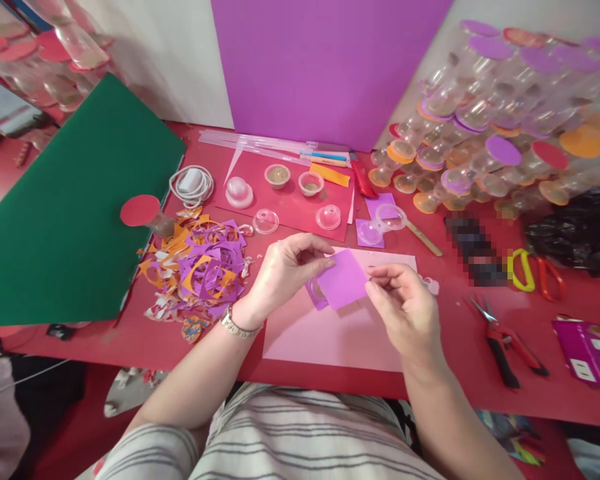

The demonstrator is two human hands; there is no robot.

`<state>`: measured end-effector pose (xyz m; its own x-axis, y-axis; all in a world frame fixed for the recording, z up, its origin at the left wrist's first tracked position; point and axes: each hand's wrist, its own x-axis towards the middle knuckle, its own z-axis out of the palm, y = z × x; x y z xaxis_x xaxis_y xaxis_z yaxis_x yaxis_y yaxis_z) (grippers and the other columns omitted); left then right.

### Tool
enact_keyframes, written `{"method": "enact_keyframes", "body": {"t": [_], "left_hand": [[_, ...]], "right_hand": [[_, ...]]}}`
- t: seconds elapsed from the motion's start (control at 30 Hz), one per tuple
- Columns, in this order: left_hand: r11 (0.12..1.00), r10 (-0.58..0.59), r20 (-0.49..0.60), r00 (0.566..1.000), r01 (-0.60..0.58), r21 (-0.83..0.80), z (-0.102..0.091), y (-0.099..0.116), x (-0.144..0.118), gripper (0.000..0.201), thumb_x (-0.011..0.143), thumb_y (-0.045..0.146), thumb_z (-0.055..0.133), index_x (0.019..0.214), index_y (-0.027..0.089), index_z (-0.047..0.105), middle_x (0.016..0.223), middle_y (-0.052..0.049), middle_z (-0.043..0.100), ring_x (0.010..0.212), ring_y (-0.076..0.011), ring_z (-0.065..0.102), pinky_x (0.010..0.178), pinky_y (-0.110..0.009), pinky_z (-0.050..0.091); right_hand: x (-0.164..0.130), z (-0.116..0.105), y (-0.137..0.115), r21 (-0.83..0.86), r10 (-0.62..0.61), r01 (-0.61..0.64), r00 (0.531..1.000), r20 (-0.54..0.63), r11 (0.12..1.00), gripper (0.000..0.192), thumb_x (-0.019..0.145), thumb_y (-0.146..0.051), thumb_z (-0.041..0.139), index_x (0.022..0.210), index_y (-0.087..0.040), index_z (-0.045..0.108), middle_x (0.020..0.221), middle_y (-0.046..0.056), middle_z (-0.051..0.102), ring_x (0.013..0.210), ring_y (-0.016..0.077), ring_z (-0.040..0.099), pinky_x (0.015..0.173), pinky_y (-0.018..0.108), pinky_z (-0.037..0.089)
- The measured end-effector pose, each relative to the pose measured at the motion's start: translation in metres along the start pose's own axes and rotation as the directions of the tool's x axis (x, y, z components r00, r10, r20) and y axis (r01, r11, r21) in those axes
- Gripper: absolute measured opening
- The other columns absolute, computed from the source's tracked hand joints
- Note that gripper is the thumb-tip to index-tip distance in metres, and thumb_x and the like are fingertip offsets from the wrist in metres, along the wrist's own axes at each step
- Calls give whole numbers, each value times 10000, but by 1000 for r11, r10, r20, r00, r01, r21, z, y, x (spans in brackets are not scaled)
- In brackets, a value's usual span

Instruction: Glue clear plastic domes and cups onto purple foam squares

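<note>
Purple square [347, 279] is hanging between two hands, over the pink sheet [300, 343] by the middle of the desk's near edge!
Left hand [287, 270] is pinching its upper left side, thumb drawn in against the fingers; right hand [405, 303] is taking the right corner, thumb and fingertips nearly meeting. Underneath, a second purple piece [321, 303] is peeking out at the left, and which hand is supporting it, one cannot tell! Purple and orange scraps [210, 260] are lying heaped toward the left end of the desk [460, 333], red-and-black pliers [505, 340] are resting toward the near right corner, and a tall purple board [325, 67] is standing at the far edge.
</note>
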<state>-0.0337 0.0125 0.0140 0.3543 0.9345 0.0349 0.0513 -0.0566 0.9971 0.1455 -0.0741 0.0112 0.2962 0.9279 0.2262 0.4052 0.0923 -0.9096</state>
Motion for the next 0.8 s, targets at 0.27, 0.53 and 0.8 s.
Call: {"method": "enact_keyframes", "body": {"t": [0.27, 0.53, 0.8], "left_hand": [[993, 17, -57, 998, -11, 115, 5, 2, 4, 171, 712, 275, 771, 842, 174, 724, 696, 8, 687, 603, -101, 566, 593, -214, 454], [992, -24, -84, 996, 34, 121, 7, -1, 8, 196, 720, 262, 753, 884, 167, 703, 691, 14, 671, 594, -97, 579, 588, -210, 463], [975, 20, -117, 993, 7, 220, 7, -4, 10, 207, 709, 255, 772, 893, 177, 720, 716, 20, 646, 595, -79, 533, 584, -200, 442]], "right_hand": [[-17, 11, -1, 153, 96, -99, 995, 27, 983, 158, 827, -251, 621, 794, -232, 467, 650, -64, 481, 488, 75, 432, 441, 194, 362], [-27, 26, 14, 226, 81, -73, 996, -28, 971, 171, 839, -217, 615, 840, -237, 446, 702, -52, 504, 542, 81, 476, 492, 199, 411], [-28, 29, 17, 258, 82, -69, 996, -41, 964, 191, 837, -200, 616, 838, -241, 430, 678, -62, 500, 536, 78, 484, 493, 201, 428]]}}
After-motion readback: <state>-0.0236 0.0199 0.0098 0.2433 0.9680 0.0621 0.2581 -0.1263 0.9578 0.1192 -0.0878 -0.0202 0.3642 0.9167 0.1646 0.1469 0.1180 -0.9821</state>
